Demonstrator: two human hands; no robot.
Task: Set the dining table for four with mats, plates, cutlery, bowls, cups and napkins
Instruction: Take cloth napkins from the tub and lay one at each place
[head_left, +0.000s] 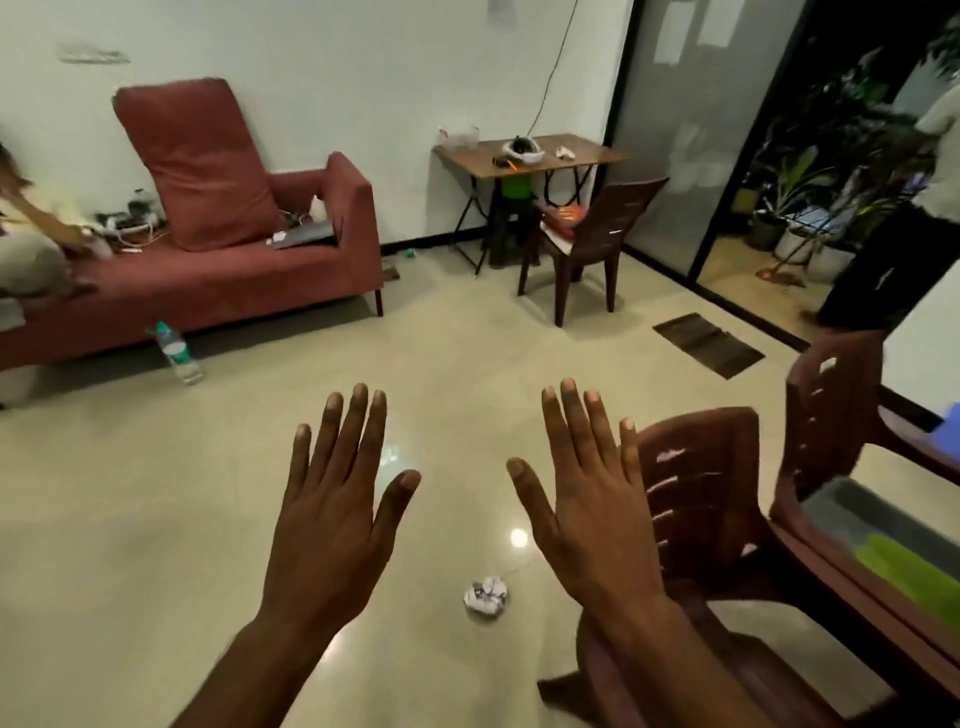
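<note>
Head view looks down on a glossy beige tile floor (156, 519), broad and bare across the middle and left, with light glinting off it. One maroon fabric sofa (234, 275) lines the far wall, a tall cushion (197, 161) leaning on its back and a seated person (31, 244) at its left end. Three brown moulded-plastic chairs show: one (587, 234) by a small wooden folding table (530, 150), two at the right, the nearer (701, 499) with a slotted back, the other (831, 405) behind it. At the right edge, blurred, lies a grey strip with a lime-green patch (904, 561), perhaps a mat, on a dark table edge; I cannot tell. Both hands hang over the floor, backs up, fingers spread flat, grasping nothing: left hand (332, 519), right hand (597, 509). One dark doormat (709, 344), one clear plastic bottle (179, 353), and one crumpled paper ball (485, 595) between the wrists.
</note>
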